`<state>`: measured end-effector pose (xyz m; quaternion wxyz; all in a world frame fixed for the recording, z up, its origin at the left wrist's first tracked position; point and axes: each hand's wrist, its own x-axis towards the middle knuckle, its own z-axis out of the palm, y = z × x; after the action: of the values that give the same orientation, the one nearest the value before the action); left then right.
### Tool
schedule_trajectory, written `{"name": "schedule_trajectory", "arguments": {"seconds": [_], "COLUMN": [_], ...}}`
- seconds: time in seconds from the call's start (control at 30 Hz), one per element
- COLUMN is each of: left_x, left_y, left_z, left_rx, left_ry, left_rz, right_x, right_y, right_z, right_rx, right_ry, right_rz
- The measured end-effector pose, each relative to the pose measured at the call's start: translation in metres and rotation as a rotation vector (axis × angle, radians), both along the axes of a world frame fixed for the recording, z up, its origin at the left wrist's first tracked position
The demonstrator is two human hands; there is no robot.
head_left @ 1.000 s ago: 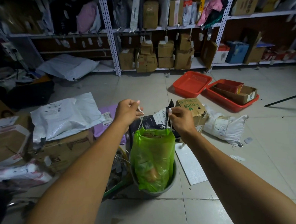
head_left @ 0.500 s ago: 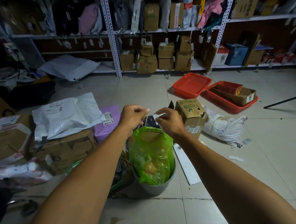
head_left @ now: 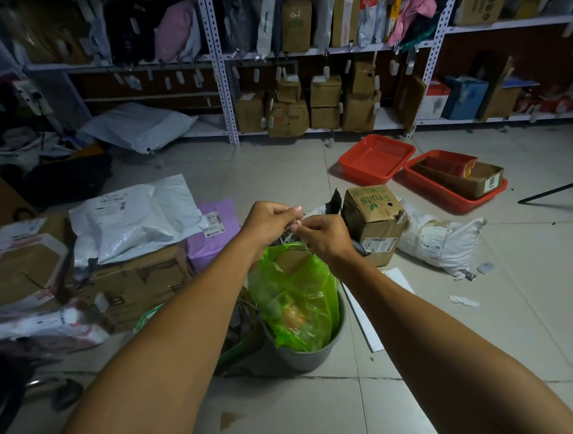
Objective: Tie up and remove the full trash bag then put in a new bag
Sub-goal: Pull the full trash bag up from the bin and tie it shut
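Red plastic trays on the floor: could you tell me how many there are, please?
2: an empty red plastic tray below the shelving, and beside it, rightward, one holding boxes.

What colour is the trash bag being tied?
Translucent green trash bag, clearest in the head view.

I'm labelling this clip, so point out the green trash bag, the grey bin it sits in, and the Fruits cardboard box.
green trash bag [head_left: 294, 293], head view, on its bulging front.
grey bin [head_left: 307, 355], head view, on its outer wall below the bag.
Fruits cardboard box [head_left: 376, 226], head view, on its front side.
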<state>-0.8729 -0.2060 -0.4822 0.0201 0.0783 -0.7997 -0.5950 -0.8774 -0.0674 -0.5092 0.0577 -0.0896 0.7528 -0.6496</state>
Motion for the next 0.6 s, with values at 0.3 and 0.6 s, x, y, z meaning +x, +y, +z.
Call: {"name": "schedule_trajectory", "arguments": {"seconds": [0.3, 0.6], "left_x": [0.003, 0.002], "left_y": [0.0, 0.002], "left_z": [-0.033, -0.041], "left_rx": [-0.299, -0.396], "left_ry": [-0.144, -0.035], "left_rz": [-0.236, -0.092], "right_x": [-0.002, -0.008], "right_y": [0.01, 0.021], "right_z": [0.005, 0.007], "right_rx": [-0.076, 0.002], "right_ry": [-0.04, -0.027], "right_rz": [-0.069, -0.148]}}
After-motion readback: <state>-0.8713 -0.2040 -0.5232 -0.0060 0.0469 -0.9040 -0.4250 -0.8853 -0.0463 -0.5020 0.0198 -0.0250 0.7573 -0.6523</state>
